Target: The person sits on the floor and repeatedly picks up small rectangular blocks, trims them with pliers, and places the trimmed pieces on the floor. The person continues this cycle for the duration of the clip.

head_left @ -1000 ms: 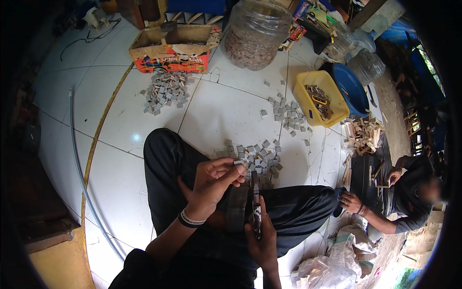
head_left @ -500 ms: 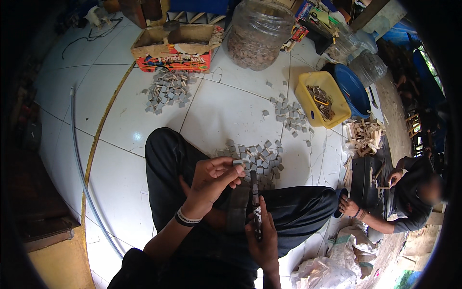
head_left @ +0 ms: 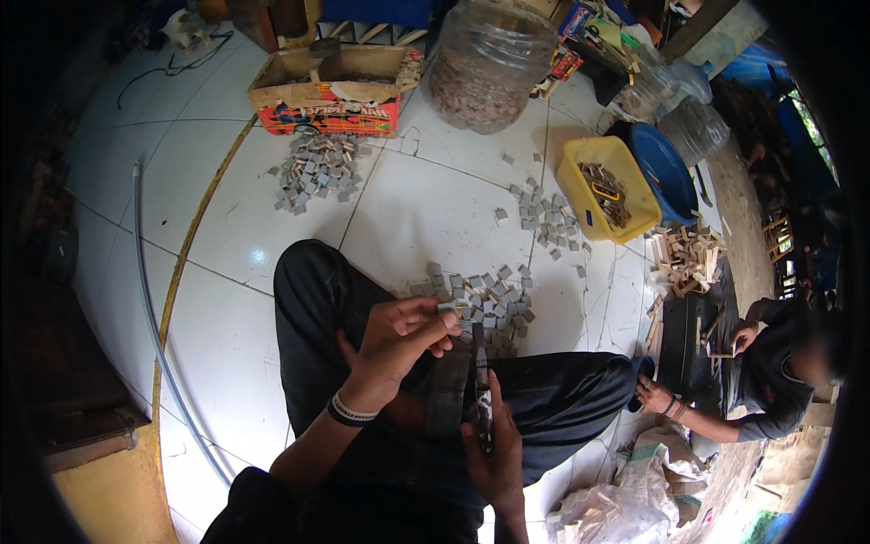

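Note:
My left hand [head_left: 399, 340] is closed in a pinch on a small grey square piece [head_left: 447, 309], held between thumb and fingers above my crossed legs. My right hand [head_left: 497, 449] wraps round the patterned dark-and-light handle of a knife [head_left: 481, 363]. Its narrow dark blade points away from me, just right of the left fingertips; I cannot tell that it touches the piece. Just beyond both hands, a loose pile of similar grey square pieces [head_left: 494, 295] lies on the floor. Between the hands, a dark grey strip [head_left: 447, 394] lies across my lower leg; its kind is unclear.
More grey pieces lie before a red cardboard box [head_left: 353, 113] and near a yellow basin [head_left: 639, 213]. A clear plastic container [head_left: 489, 72] and blue tub [head_left: 666, 172] stand beyond. Wood offcuts [head_left: 684, 258] lie right, beside a co-worker [head_left: 779, 372]. A grey hose [head_left: 145, 272] runs left.
Almost nothing differs. Both my hands keep their places, with the grey piece and the knife still held; the view has shifted very slightly.

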Tool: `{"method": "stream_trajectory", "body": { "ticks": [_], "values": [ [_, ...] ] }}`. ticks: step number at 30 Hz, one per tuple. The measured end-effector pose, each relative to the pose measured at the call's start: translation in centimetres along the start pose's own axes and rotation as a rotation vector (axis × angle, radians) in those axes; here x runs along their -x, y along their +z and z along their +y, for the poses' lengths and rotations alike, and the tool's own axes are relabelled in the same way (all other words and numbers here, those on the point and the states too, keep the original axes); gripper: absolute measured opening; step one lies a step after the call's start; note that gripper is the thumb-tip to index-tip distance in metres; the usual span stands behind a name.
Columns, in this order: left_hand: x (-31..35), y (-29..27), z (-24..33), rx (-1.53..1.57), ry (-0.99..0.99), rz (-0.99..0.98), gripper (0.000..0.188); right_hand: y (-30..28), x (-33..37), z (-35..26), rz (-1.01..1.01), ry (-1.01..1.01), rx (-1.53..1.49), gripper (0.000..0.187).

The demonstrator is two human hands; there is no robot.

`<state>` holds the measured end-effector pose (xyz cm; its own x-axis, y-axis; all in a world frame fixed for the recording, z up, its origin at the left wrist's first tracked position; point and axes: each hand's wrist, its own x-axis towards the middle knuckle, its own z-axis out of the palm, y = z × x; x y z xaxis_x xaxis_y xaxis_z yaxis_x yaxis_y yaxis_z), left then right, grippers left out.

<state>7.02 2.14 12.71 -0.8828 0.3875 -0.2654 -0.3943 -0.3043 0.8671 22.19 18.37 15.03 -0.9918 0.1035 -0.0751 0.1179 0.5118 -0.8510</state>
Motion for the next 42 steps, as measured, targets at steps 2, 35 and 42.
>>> {"method": "stream_trajectory", "body": {
  "ticks": [2,35,42],
  "values": [
    [-0.2,-0.3,-0.1,-0.007,-0.028,-0.043,0.033,0.1,0.2,0.2,-0.016,0.058,-0.215,0.065],
    [-1.3,-3.6,-1.5,0.313,-0.075,-0.278,0.026,-0.7,0.2,-0.2,-0.294,0.057,-0.352,0.074],
    [-0.4,-1.9,-3.4,0.742,-0.231,-0.238,0.022,-0.5,0.6,-0.2,-0.254,0.248,-0.756,0.081]
  ]
}}
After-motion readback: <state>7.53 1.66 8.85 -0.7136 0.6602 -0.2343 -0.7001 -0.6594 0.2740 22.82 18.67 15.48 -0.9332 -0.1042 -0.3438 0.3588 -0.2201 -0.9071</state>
